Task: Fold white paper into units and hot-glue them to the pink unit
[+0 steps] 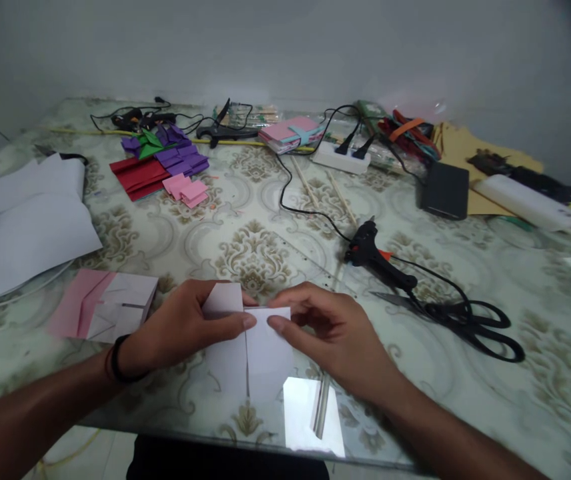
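Note:
Both my hands hold a folded white sheet of paper (269, 353) just above the front of the table. My left hand (190, 320) grips its left part, with the thumb on top near the middle crease. At the right part, my right hand (323, 327) pinches the upper edge between thumb and fingers. One flap on the left stands higher than the right side. Left of my left hand lies a folded pink and white paper (123, 300). A black glue gun (378, 257) and black-handled scissors (458, 320) rest beyond my right hand.
White sheets (25, 213) lie at the left. Red folded paper (140, 177), purple folded paper (183, 160) and pink pieces (185, 189) sit further back. A power strip (340, 158), cords and a black box (444, 191) stand at the back right.

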Motion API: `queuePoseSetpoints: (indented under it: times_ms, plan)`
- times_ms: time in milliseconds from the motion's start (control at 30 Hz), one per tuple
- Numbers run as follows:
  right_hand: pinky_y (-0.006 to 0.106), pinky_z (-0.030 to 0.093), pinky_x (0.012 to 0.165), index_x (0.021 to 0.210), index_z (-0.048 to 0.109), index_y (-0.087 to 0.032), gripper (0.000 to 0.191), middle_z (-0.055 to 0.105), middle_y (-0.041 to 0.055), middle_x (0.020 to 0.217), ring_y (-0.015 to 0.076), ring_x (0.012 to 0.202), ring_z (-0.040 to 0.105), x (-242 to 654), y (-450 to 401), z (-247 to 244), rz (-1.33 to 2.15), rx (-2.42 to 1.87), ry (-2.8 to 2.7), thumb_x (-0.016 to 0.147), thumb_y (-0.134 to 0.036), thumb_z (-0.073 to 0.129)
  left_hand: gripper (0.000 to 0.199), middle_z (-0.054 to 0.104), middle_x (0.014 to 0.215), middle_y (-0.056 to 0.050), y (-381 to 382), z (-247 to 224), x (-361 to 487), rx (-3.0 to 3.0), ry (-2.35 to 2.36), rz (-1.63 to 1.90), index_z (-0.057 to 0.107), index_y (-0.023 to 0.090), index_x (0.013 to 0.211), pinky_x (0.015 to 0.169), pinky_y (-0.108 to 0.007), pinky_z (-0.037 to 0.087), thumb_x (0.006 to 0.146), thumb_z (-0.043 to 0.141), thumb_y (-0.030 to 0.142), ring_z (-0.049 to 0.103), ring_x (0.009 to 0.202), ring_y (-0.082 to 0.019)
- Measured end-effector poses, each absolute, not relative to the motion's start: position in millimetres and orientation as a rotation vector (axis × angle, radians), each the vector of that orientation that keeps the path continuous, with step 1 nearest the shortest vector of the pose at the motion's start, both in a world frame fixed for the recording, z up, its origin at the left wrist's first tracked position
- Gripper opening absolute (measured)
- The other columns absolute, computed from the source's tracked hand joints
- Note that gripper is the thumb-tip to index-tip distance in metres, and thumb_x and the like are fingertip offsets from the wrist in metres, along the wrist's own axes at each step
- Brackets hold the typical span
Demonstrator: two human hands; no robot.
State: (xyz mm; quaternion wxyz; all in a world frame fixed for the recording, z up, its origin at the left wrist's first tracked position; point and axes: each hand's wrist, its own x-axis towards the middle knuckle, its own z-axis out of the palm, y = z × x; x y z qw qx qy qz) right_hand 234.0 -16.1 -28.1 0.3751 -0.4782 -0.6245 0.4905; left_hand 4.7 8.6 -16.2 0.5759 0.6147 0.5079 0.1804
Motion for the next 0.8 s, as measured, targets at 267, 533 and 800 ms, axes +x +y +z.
queuePoseSetpoints:
  times_ms: [267, 533, 800]
  plan:
    - [0.024, 0.050, 0.059, 0.101, 0.073, -0.023, 0.017, 0.066, -0.0011, 0.072, 0.0129, 0.064, 0.061, 232, -18, -31, 1.319, -1.275, -1.572, 0.089, -0.035, 0.071, 0.043, 0.053, 0.059, 0.002, 4, -21, 2, 1.522, 1.260, 0.377, 0.072, 0.012, 0.077, 0.044, -0.020, 0.028, 0.087, 0.069, 0.054, 0.043, 0.053, -0.010]
    - [0.022, 0.046, 0.051, 0.081, 0.072, -0.020, 0.019, 0.069, 0.0010, 0.068, 0.0132, 0.061, 0.062, 227, -18, -28, 1.322, -1.314, -1.635, 0.090, -0.036, 0.067, 0.028, 0.068, 0.068, 0.002, 4, -14, 9, 1.569, 1.189, 0.400, 0.080, 0.018, 0.090, 0.051, -0.019, 0.038, 0.088, 0.070, 0.044, 0.053, 0.058, -0.011]
    - [0.023, 0.050, 0.056, 0.079, 0.072, -0.021, 0.018, 0.074, 0.0007, 0.072, 0.0137, 0.064, 0.065, 226, -17, -27, 1.384, -1.261, -1.583, 0.090, -0.034, 0.069, 0.026, 0.073, 0.070, -0.001, 3, -13, 7, 1.624, 1.192, 0.449, 0.081, 0.018, 0.083, 0.054, -0.021, 0.040, 0.090, 0.069, 0.040, 0.058, 0.063, -0.013]
